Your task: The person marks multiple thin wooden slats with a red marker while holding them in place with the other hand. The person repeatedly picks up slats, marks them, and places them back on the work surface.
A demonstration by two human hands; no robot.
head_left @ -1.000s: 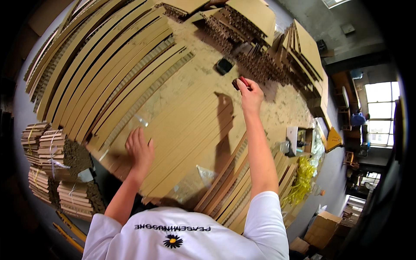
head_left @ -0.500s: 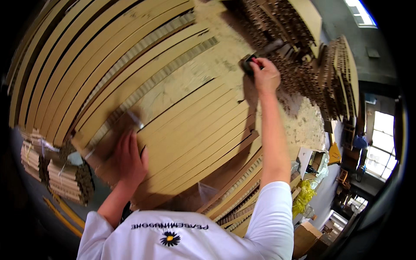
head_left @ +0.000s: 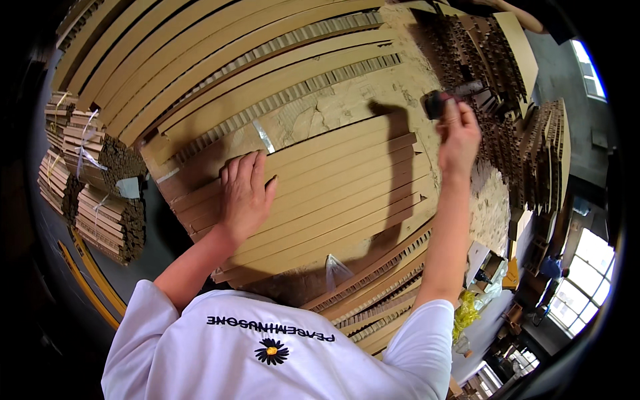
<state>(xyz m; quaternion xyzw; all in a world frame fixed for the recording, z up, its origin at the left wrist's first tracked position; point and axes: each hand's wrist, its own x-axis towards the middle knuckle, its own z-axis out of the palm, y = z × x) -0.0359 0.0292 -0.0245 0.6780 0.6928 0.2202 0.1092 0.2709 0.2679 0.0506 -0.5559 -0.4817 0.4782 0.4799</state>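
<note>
A row of flat brown cardboard strips (head_left: 333,177) lies side by side on a worn board (head_left: 340,100). My left hand (head_left: 247,190) rests flat on the strips toward their left side, fingers stretched out and holding nothing. Near its fingertips a shiny piece of clear tape (head_left: 263,137) lies on the board. Beyond the strips' right ends, my right hand (head_left: 460,143) grips a small dark tool (head_left: 437,105). Its exact kind is hidden by the fingers and blur. The shadow of my right arm falls across the strips' right ends.
Longer cardboard strips with honeycomb edges (head_left: 287,100) lie at the far left. Stacked honeycomb cardboard (head_left: 493,73) fills the far right, with another person's arm (head_left: 527,17) behind. Tied bundles (head_left: 110,223) stand on the floor at left. More strips (head_left: 380,277) lie close to my body.
The view has shifted, so the strips and both hands sit farther right. Both hands keep much the same places relative to the strips. Another person's arm now shows at the far right.
</note>
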